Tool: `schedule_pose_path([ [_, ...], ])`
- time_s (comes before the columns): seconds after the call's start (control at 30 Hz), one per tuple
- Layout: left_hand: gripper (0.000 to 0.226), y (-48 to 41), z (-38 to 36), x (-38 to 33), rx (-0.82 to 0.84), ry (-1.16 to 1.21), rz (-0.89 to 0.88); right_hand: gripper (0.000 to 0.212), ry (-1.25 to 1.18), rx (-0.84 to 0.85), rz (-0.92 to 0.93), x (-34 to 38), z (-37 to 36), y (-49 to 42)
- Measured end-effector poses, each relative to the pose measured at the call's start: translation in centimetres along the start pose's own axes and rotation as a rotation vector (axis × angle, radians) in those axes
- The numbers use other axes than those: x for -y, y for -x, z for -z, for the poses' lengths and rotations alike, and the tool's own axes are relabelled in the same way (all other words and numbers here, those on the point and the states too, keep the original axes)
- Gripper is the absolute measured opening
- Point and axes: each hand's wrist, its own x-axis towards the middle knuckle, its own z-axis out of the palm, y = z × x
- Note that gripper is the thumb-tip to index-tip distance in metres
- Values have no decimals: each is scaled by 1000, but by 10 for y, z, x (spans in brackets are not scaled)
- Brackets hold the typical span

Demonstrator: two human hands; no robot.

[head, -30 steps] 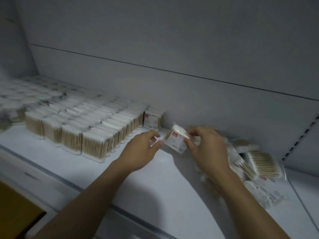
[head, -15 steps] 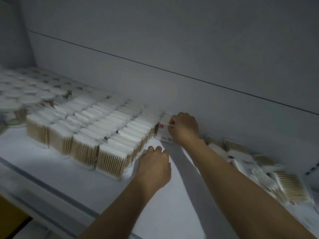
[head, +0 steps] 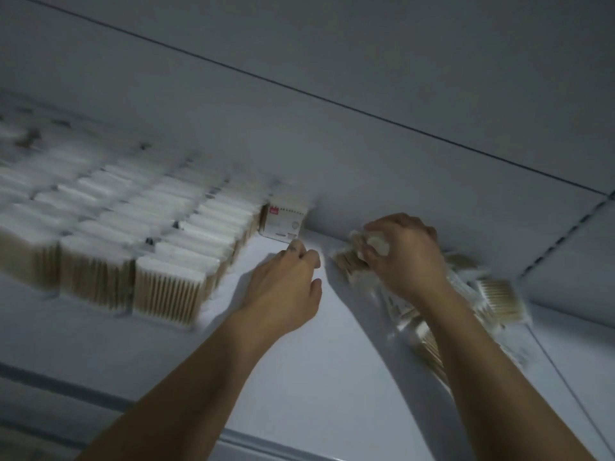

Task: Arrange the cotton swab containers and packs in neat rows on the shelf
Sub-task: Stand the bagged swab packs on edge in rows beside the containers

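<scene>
Up on the white shelf [head: 316, 377], the right hand [head: 404, 257] is clenched over the top of a cotton swab pack [head: 352, 257] at the near end of a loose heap of packs [head: 492, 294] that lies jumbled along the right side, against the grey back panel [head: 366, 154]. Its fingers curl down around the pack's white cotton-tipped end, and the wooden sticks of the pack stick out to the left below the knuckles. Whether the pack is lifted clear of the heap or only pressed on it is hard to tell through the blur.

The left hand [head: 286, 284] rests palm down on the bare shelf surface, fingers loosely bent and grasping nothing. Its fingertips lie just in front of the labelled pack [head: 283, 221], which stands upright at the back of the shelf with a small red mark at its upper left corner, touching the end of the arranged rows.

Those rows of swab packs [head: 149, 234] fill the left part of the shelf, standing upright side by side with white tips up and tan sticks showing at the front. Farther left the view is too smeared to make out single items. Bare shelf lies between the rows and the heap, where both forearms cross it.
</scene>
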Motion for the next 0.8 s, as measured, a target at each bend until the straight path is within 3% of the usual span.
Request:
schedule_pose_path([
  [0.07, 33, -2, 2, -13, 34, 6, -50, 19, 21, 15, -78, -20, 18, 9],
  [0.27, 40, -22, -6, -43, 175, 19, -226, 25, -18, 216, -181, -50, 40, 22],
  [0.5, 48, -36, -44, -59, 122, 92, -272, 44, -92, 9, -87, -66, 14, 51],
  [0.63, 54, -40, -47, -50, 18, 115, -206, 51, -35, -17, -160, -78, 19, 55],
  [0.7, 57, -41, -47, -49, 10, 112, -229, 51, 31, 44, -172, -73, 18, 54],
  [0.8, 57, -40, -47, -47, 10, 126, -275, 40, 54, -23, -88, -64, 11, 58],
])
